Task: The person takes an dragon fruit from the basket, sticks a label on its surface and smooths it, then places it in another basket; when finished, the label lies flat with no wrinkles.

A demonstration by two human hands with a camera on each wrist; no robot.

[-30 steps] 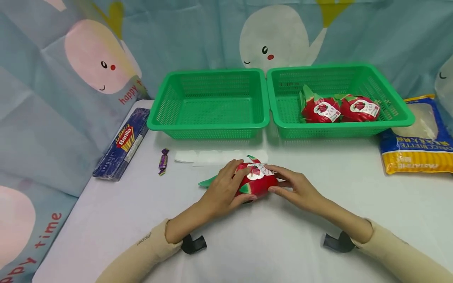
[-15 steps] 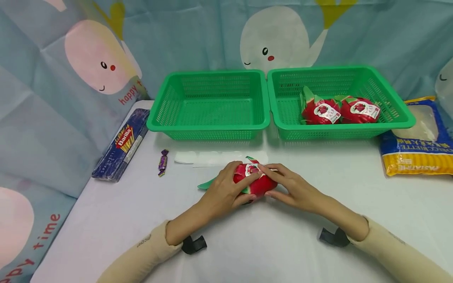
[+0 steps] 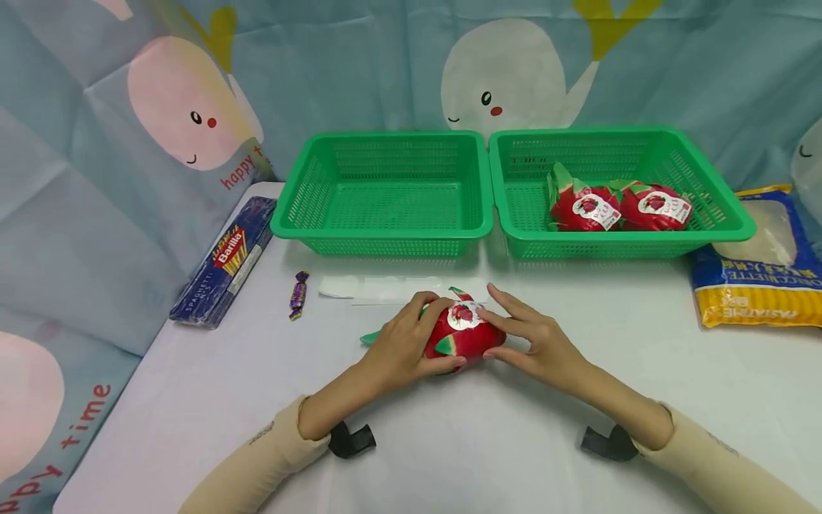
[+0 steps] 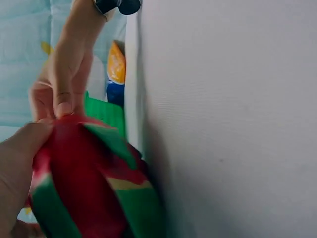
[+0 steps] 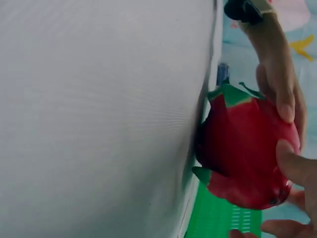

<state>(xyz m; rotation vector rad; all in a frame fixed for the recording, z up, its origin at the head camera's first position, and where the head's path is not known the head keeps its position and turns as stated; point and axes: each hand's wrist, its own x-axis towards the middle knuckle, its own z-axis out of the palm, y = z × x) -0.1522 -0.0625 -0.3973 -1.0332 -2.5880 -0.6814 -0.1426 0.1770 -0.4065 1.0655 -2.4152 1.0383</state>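
A red dragon fruit with green-tipped scales and a white label lies on its side on the table in the head view. My left hand grips its leafy end, fingers over the top and thumb along the near side. At the other end, my right hand holds the fruit between thumb and a finger that lies on the label's edge; its index finger is raised off. The right wrist view shows the thumb against the red skin of the dragon fruit.
Behind stand two green baskets: the left basket and the right basket, which holds two labelled dragon fruits. A label strip, a purple-wrapped candy and a spaghetti box lie left. A pasta bag lies right.
The right hand's fingers have slid inward over the label and then partly lifted, with the index finger now raised. The left hand's finger has drawn back from the label; the dragon fruit stays in place.
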